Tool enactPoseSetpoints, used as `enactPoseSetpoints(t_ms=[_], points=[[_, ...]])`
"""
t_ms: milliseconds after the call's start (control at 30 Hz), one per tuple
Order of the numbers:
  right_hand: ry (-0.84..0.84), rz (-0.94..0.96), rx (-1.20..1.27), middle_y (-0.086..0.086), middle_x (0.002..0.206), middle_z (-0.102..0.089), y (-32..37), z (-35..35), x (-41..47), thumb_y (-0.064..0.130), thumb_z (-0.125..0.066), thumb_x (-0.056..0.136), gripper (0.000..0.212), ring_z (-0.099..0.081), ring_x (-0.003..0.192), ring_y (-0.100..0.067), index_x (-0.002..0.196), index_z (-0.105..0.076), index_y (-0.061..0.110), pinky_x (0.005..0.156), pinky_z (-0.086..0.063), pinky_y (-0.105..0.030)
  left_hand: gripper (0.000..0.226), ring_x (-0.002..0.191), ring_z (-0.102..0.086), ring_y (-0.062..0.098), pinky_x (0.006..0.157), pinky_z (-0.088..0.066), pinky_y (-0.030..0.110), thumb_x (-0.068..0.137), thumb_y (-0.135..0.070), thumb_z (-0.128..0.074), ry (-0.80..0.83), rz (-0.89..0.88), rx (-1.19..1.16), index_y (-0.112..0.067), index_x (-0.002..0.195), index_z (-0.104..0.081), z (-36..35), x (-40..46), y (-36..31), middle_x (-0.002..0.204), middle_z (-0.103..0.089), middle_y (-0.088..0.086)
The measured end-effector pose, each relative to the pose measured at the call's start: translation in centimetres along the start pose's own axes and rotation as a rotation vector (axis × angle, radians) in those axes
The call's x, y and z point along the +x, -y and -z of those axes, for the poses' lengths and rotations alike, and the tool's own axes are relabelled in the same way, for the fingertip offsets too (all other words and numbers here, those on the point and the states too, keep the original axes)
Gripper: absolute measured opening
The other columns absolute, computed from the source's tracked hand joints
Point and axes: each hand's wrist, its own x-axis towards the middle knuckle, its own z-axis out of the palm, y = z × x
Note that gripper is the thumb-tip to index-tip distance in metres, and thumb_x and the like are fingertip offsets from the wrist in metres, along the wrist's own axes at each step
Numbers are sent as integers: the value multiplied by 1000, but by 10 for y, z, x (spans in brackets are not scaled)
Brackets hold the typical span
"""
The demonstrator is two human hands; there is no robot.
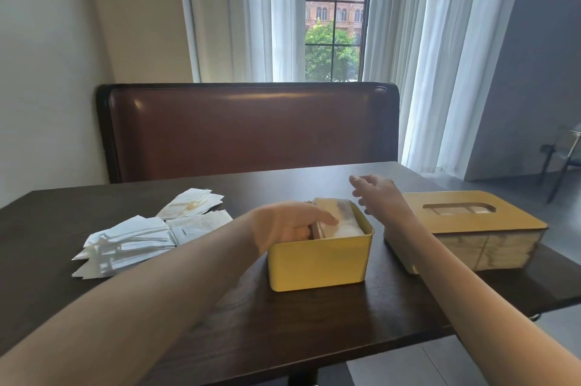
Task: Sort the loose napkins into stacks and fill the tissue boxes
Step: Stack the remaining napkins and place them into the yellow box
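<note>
Left hand (290, 223) reaches into yellow box (317, 263); napkins (341, 225) inside.

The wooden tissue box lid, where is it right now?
In the head view the wooden tissue box lid rests on a napkin stack at the table's right, just right of the yellow box.

My dark table (195, 316) holds white napkins (147, 231) at nine o'clock, a yellow box (317, 263) in the middle, and a wooden box (471, 222) at three.

The person is wearing no visible sleeves: both forearms are showing bare, and the left hand (287, 222) and right hand (375, 192) are wearing no gloves.
</note>
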Motion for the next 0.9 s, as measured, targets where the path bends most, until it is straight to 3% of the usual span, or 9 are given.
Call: enactPoseSetpoints(t_ms=[133,233,300,367,433,500,600,767,900], points=[[7,0,-4,-1,112,-61,-3,-3,2,46,-47,101,44,-57,92,-12,129,-55,12,86,-53,-33,25,105,-68,22,79,-60,35,95,-26,-67,-66,9,-24,-16,117,-60,-1,5,1,127,-67,14],[25,0,-5,-5,119,-62,-4,-5,2,46,-47,101,45,-58,99,-16,130,-54,12,87,-52,-34,35,102,-67,18,89,-58,30,99,-27,-62,-101,-11,89,-10,129,-56,0,10,4,117,-68,9],[27,2,-14,-7,124,-62,-4,-5,2,47,-46,101,46,-58,104,-18,131,-54,12,88,-52,-35,33,87,-63,12,73,-57,18,104,-22,-53,-82,-39,120,-4,131,-54,-1,8,3,103,-64,5],[24,7,-18,-8,127,-61,-5,-5,2,46,-46,101,47,-58,108,-20,132,-54,12,87,-52,-35,22,82,-62,11,65,-54,20,106,-21,-49,-51,-22,94,-7,119,-59,-2,5,3,98,-63,5],[27,11,-15,-8,127,-61,-4,-5,2,46,-46,101,47,-57,106,-19,132,-53,12,85,-51,-33,16,79,-55,6,71,-53,18,107,-24,-45,-47,-3,84,-14,104,-57,-1,0,0,92,-57,-4],[30,11,-11,-8,127,-61,-4,-4,1,46,-46,101,47,-57,105,-18,133,-53,12,84,-51,-32,19,81,-55,6,89,-54,26,107,-30,-40,21,14,71,-19,104,-56,2,-4,-5,91,-57,-4],[16,-1,-8,-8,127,-60,-4,-3,1,47,-46,101,47,-58,110,-21,132,-53,12,89,-53,-36,40,77,-67,19,73,-58,31,109,-35,-33,139,54,-18,-6,100,-59,2,-18,-13,82,-71,10],[5,-3,15,-9,128,-60,0,-5,-1,47,-46,101,48,-58,114,-25,133,-52,12,94,-54,-42,55,94,-68,27,86,-58,36,106,-47,-37,-180,-131,208,2,113,-62,-3,-31,-19,114,-68,20],[-18,-4,33,-9,127,-61,4,-8,-4,49,-44,101,49,-59,113,-25,132,-53,12,94,-54,-43,56,103,-70,33,98,-55,44,106,-49,-34,-132,-188,64,-2,113,-64,-7,-21,-18,117,-69,19]])
